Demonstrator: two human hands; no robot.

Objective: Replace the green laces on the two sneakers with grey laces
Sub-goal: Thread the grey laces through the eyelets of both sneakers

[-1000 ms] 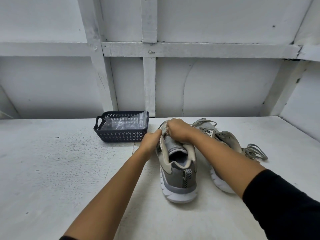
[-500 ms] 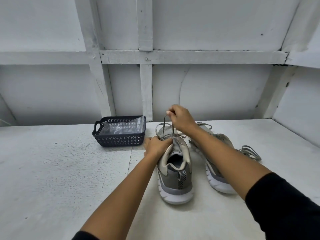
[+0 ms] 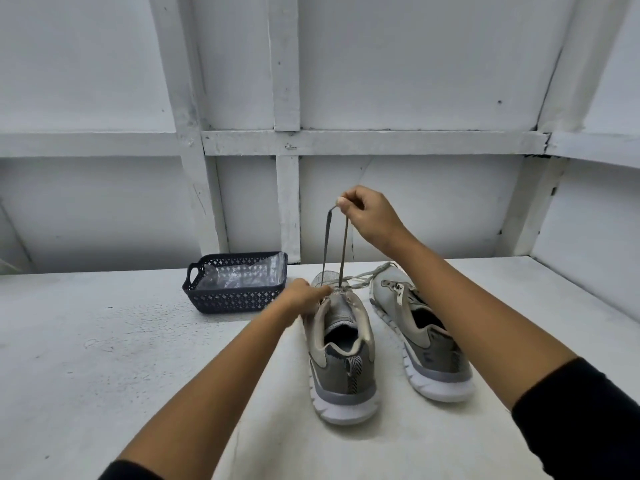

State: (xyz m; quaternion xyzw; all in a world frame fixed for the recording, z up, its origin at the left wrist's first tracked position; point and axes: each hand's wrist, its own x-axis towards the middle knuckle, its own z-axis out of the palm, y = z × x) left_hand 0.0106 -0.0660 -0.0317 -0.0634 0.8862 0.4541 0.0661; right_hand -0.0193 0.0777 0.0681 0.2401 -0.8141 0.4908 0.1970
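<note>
Two grey and beige sneakers stand heels toward me on the white table. My left hand (image 3: 304,296) grips the left sneaker (image 3: 341,358) at its tongue and upper eyelets. My right hand (image 3: 367,214) is raised well above it and pinches a dark lace (image 3: 334,251), whose two strands run taut down into the shoe's front eyelets. The right sneaker (image 3: 420,337) stands beside it, untouched, partly behind my right forearm. A loose pale grey-green lace (image 3: 367,278) lies on the table between the two toes.
A dark blue perforated basket (image 3: 239,299) lined with clear plastic sits at the back left of the shoes. A white wall with wooden battens (image 3: 287,143) rises right behind the table's far edge.
My right hand has risen from the shoe's tongue to high above it, drawing the lace out into a long taut loop. My left hand stays on the left sneaker.
</note>
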